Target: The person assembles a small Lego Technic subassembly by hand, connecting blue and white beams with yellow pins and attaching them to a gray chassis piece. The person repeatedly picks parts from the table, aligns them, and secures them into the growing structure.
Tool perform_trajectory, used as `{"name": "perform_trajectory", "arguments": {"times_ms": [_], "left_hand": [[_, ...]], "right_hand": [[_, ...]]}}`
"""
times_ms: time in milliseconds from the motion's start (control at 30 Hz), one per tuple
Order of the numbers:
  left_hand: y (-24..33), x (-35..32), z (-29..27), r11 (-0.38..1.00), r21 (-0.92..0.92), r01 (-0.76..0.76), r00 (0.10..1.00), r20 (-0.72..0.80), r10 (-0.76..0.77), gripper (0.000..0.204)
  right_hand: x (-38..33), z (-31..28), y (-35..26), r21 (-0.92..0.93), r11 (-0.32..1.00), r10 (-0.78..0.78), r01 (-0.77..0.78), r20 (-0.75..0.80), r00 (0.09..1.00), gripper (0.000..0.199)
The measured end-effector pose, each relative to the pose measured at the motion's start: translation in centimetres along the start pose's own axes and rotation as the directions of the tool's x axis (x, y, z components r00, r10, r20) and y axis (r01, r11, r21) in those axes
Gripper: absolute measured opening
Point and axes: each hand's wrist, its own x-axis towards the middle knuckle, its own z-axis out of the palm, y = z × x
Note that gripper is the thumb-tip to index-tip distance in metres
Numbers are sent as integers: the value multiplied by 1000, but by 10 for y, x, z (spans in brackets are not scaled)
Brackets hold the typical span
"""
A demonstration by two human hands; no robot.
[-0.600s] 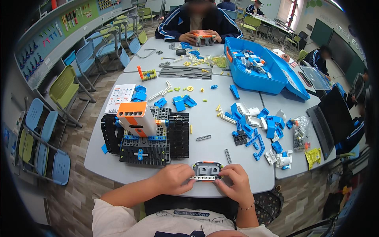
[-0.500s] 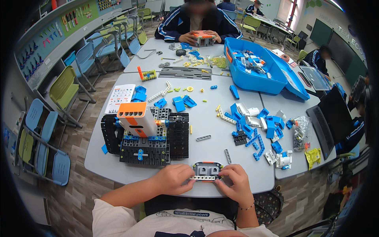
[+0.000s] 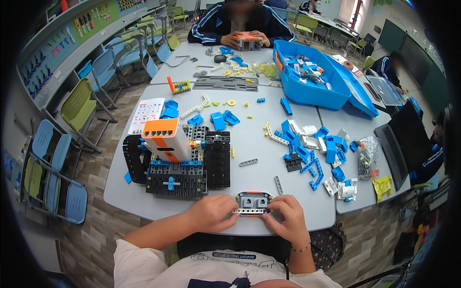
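At table's near edge (image 3: 158,213): gray module (image 3: 253,200).

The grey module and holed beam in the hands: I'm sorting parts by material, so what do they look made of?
Grey module: looks like moulded hard plastic, matte, with an orange edge. Holed beam: pale, even round holes; probably plastic too, though too small to rule out metal. Left hand and right hand pinch its ends.

- A grey table (image 3: 249,144) carried everything.
- At nine o'clock stood a black tracked robot model (image 3: 178,156) with an orange-and-white block on top.
- At three o'clock lay scattered blue and white building pieces (image 3: 312,149).
- At one o'clock sat an open blue parts bin (image 3: 312,77).
- At ten o'clock lay an instruction sheet (image 3: 146,114).
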Motion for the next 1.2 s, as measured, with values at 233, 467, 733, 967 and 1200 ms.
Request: {"name": "perform_trajectory", "arguments": {"times_ms": [233,467,733,967,1200], "left_hand": [[-1,0,0,1000,23,-3,1000,18,2,17],[-1,2,-1,999,-37,18,1000,-4,-18,16],[3,2,-1,995,77,-60,995,-70,65,20],[8,7,5,967,158,-200,974,-74,213,17],[7,6,5,971,195,-135,988,-52,148,37]], "right_hand": [[-1,0,0,-4,1000,12,-12,0,1000,25],[1,1,-1,-4,1000,30,-30,5,1000,25],[-1,-3,-7,-7,999,-41,41,-70,997,32],[3,-6,-6,-108,948,-304,298,-43,952,39],[-6,-3,2,-55,998,-58,42,-324,944,31]]}}
